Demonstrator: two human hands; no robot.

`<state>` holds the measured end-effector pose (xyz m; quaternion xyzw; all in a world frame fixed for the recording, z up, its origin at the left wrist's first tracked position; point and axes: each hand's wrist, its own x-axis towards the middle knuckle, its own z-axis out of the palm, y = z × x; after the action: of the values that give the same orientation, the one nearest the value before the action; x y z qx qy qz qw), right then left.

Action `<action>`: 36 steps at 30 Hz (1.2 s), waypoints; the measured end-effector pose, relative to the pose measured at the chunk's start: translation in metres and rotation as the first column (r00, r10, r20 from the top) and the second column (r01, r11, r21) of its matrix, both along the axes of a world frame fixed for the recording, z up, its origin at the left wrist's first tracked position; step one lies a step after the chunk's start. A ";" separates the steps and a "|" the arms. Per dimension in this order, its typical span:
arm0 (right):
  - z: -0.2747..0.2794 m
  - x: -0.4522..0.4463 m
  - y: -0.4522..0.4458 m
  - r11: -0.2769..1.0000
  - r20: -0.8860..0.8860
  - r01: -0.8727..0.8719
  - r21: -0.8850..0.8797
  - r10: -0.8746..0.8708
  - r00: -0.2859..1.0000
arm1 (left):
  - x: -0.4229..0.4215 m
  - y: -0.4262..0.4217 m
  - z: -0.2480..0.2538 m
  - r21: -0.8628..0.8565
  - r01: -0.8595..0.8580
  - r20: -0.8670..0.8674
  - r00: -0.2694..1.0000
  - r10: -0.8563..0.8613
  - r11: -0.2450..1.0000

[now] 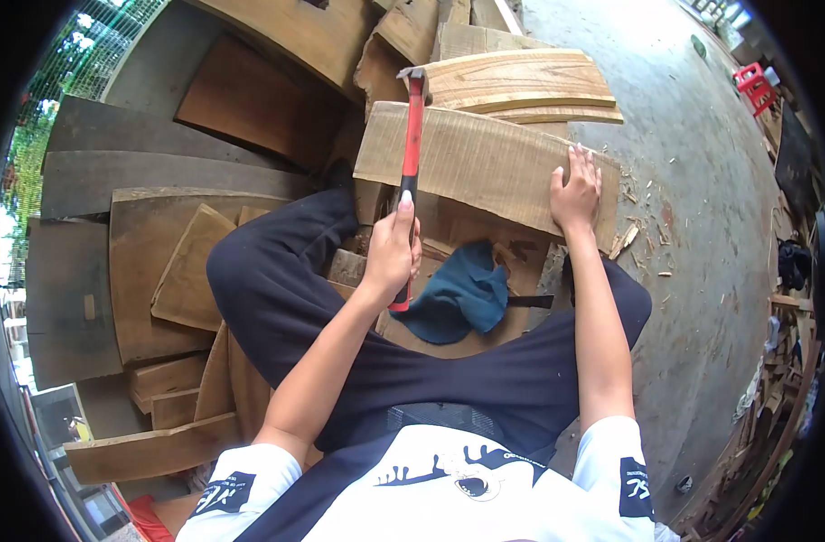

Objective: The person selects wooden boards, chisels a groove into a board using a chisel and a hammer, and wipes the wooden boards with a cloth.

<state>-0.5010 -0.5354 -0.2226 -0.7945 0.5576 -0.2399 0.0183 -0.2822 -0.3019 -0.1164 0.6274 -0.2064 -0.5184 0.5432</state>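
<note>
My left hand (394, 246) is wrapped round the black and red handle of a hammer (413, 135). Its metal head points away from me, past the far edge of a wooden board (467, 164); whether the hammer touches the board I cannot tell. This board lies crosswise in front of my legs. At its right end my right hand (577, 191) rests flat on top, fingers stretched out. Between my knees lies a crumpled teal cloth (462, 294), with a dark flat strip (530, 301) sticking out beside it.
More planks (521, 77) lie just beyond the board. Several large boards (187, 262) are stacked at my left. Wood chips (625, 242) are scattered on the concrete floor (693, 271) to the right. A red stool (754, 86) stands at the far right.
</note>
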 end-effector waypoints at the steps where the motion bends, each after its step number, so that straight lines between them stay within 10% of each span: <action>1: 0.000 0.000 -0.001 1.000 0.002 -0.002 -0.002 0.002 1.000 | 0.000 0.002 -0.006 0.005 0.000 0.000 1.000 0.000 1.000; 36: 0.009 0.004 0.006 0.999 0.021 0.013 0.049 -0.014 1.000 | -0.015 0.004 -0.008 -0.074 -0.040 0.025 0.999 0.042 0.996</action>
<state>-0.4968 -0.5291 -0.2138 -0.7873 0.5685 -0.2348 0.0423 -0.2972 -0.2976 -0.1249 0.6179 -0.2198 -0.4908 0.5735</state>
